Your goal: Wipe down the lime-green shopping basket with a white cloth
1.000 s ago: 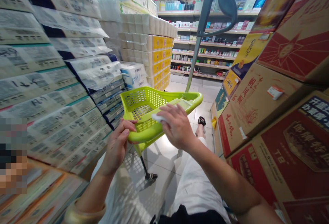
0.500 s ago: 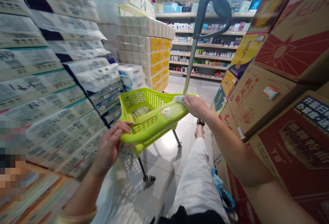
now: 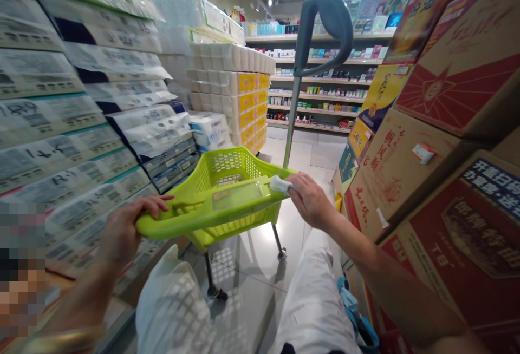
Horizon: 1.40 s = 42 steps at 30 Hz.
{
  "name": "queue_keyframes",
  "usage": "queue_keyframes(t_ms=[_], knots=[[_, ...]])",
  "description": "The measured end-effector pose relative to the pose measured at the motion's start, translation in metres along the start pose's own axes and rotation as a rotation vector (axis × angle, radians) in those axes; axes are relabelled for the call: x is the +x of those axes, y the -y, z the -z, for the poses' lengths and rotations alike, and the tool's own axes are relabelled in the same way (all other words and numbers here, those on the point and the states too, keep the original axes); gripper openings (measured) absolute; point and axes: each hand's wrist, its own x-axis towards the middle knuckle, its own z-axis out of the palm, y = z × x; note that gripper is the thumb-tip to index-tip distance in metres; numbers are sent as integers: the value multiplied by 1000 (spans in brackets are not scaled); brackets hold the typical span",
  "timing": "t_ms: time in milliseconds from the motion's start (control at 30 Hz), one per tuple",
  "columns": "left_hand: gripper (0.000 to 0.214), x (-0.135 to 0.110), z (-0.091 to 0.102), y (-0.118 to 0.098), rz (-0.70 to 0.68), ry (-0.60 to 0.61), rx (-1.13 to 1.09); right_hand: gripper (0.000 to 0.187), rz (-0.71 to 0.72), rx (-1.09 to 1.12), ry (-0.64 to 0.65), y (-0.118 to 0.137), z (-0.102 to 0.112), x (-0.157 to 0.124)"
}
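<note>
A lime-green plastic shopping basket (image 3: 227, 208) sits on a wheeled trolley, tilted toward me. My left hand (image 3: 124, 227) curls over the basket's near left rim and grips it. My right hand (image 3: 309, 200) rests on the basket's right rim, pinching a white wipe (image 3: 280, 184) against the plastic. A transparent panel (image 3: 236, 195) lies flat on the basket's near side, between my hands. The trolley's grey pole and curved handle (image 3: 325, 26) rise behind the basket.
Packaged toilet-roll stacks (image 3: 81, 105) form a wall on the left, and printed cardboard cartons (image 3: 426, 164) stand close on the right. Tiled floor (image 3: 247, 273) runs ahead to store shelves (image 3: 320, 78). A blue bag (image 3: 353, 310) hangs by my right leg.
The basket has swung, its near end now pointing further left, and my left hand has moved left with it. My right hand and the wipe stay near the right rim.
</note>
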Motion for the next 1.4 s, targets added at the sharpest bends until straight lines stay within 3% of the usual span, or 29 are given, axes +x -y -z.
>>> queue_keyframes(t_ms=[100, 200, 267, 333, 433, 533, 633, 767, 833, 933, 1033, 1233, 1300, 1400], knots=[[35, 4, 8, -22, -42, -84, 277, 24, 34, 145, -43, 12, -6, -6], [26, -2, -9, -60, -86, -204, 523, 26, -213, 341, -274, 10, -22, -6], [25, -7, -33, -83, -152, -124, 517, 30, -426, 516, -399, 7, -38, -2], [24, -12, -62, -96, -211, 24, 447, 33, -522, 732, -401, 9, -54, 9], [37, -16, -99, -95, -248, 163, 419, 33, -511, 1048, -344, 24, -68, 36], [55, -14, -116, -82, -161, 204, 403, 33, -463, 1327, -334, 44, -59, 76], [58, -9, -111, -76, 54, 208, 529, 31, -367, 1534, -309, 67, -38, 121], [46, -6, -92, -82, 211, 427, 648, 35, -322, 1681, -277, 93, -35, 151], [44, -7, -84, -86, 222, 484, 665, 39, -409, 1688, -199, 98, -48, 146], [41, -11, -77, -89, 202, 474, 679, 45, -555, 1572, -21, 97, -70, 125], [41, -14, -74, -90, 169, 481, 669, 46, -558, 1492, 36, 96, -67, 117], [43, -20, -76, -93, 124, 499, 648, 35, -226, 1450, -284, 118, -16, 159], [43, -22, -76, -95, 113, 508, 651, 29, -144, 1325, -379, 122, -17, 160], [43, -25, -75, -98, 112, 532, 670, 22, -119, 1058, -467, 119, -45, 131]])
